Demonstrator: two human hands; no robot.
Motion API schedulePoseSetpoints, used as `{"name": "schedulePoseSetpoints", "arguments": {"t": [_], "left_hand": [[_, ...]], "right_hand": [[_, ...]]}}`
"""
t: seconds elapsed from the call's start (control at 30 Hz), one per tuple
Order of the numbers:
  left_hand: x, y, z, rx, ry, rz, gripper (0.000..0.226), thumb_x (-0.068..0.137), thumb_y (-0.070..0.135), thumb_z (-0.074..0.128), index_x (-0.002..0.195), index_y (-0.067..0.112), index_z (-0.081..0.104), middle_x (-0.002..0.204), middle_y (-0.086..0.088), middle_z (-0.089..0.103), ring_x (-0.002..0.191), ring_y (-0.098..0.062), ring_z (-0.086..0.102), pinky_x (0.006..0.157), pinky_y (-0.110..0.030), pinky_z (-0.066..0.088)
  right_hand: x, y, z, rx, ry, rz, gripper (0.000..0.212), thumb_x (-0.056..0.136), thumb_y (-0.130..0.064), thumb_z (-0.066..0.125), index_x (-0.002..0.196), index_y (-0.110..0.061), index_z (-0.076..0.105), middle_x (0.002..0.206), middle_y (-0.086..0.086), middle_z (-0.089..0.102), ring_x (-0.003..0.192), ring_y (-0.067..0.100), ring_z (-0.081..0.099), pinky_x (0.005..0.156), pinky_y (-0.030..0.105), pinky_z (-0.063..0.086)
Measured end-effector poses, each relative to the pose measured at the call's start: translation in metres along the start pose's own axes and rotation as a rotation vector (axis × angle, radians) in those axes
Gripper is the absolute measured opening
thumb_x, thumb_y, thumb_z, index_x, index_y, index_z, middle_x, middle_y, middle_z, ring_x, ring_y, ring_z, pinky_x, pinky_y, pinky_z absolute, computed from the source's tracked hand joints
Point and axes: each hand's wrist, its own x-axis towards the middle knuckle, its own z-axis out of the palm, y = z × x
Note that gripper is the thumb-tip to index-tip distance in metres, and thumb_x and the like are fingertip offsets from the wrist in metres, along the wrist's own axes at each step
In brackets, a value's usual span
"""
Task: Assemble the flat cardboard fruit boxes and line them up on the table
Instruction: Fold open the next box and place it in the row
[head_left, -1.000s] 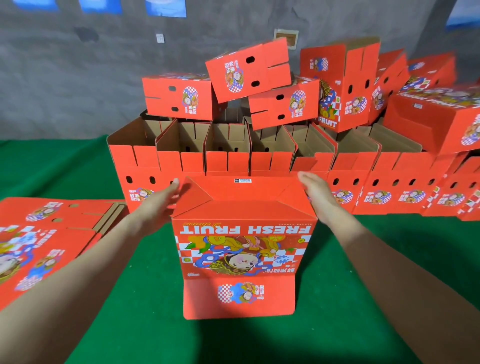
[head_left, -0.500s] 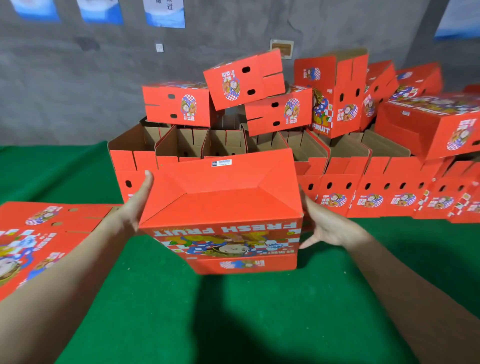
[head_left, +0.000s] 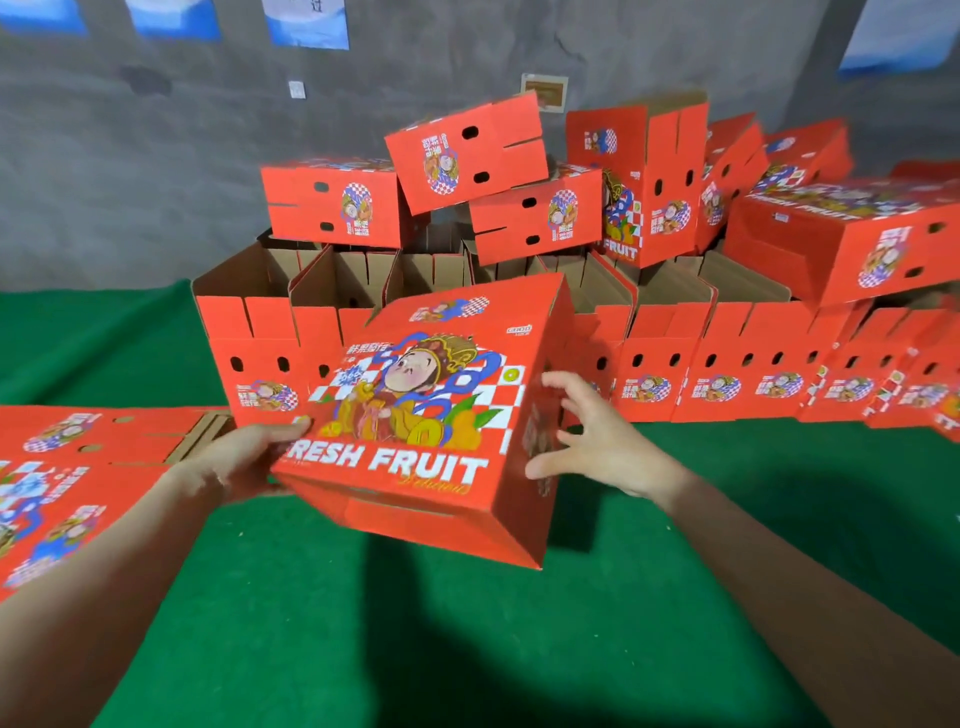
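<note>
Head view: at the centre, an assembled red fruit box (head_left: 431, 415) is held tilted above the green surface (head_left: 467, 649). Its large printed face is turned up toward the camera, showing a cartoon figure over the words "FRESH FRUIT". Its lowest corner points to 5 o'clock, and its shadow falls on the green beneath it.

The left hand (head_left: 244, 457) comes in from 8 o'clock. Its grip pinches the box's left edge, with the thumb lying on the printed face beside the first letter and the fingers hidden under the cardboard.

The right hand (head_left: 597, 436) comes in from 4 o'clock, its grip spread wide with the fingers apart and lightly bent. It is just beside the box's right side panel; motion blur hides whether the fingertips touch it.

At 9 o'clock a stack of flat, unfolded boxes (head_left: 67, 493) lies on the surface, printed side up, running off the left edge of the view.

Behind the held box, from 10 o'clock round to 3 o'clock, a row of assembled boxes (head_left: 748, 358) stands side by side with open tops and brown insides showing. More assembled boxes (head_left: 332, 202) are piled on that row from 11 to 2 o'clock, lying on their sides at uneven angles.

A grey wall (head_left: 130, 156) closes the scene at 12 o'clock, with blue posters (head_left: 306, 21) along the top edge.
</note>
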Motion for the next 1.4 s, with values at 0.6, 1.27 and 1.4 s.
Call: {"name": "schedulePoseSetpoints", "arguments": {"t": [0.6,1.27,1.4], "left_hand": [[-0.016,0.032,0.105,1.024,0.099,0.958,0.133,0.057,0.014,0.089,0.15,0.04,-0.002,0.159,0.008,-0.008,0.101,-0.024,0.059,0.08,-0.031,0.048],[-0.011,0.04,0.108,1.595,-0.03,0.825,0.022,0.075,0.038,0.075,0.089,0.025,0.063,0.084,0.006,0.063,0.082,-0.017,0.061,0.071,-0.026,0.047],[-0.043,0.066,0.124,1.57,0.034,0.955,0.017,0.077,0.03,0.074,0.084,0.019,0.063,0.078,0.005,0.061,0.079,-0.02,0.061,0.065,-0.023,0.039]], "right_hand": [[-0.033,0.086,0.054,-0.761,0.118,-0.311,0.037,0.083,-0.019,0.073,0.114,-0.026,0.054,0.152,-0.008,-0.006,0.14,0.029,0.021,0.107,0.033,0.021],[-0.042,0.126,0.044,-0.321,0.184,-0.034,0.034,0.079,-0.028,0.069,0.104,-0.032,0.045,0.108,-0.006,0.056,0.095,0.011,0.058,0.081,0.038,0.053],[-0.055,0.122,0.045,-0.229,0.326,-0.063,0.041,0.076,-0.025,0.073,0.085,-0.035,0.034,0.081,-0.016,0.057,0.067,0.005,0.057,0.06,0.023,0.045]]}}
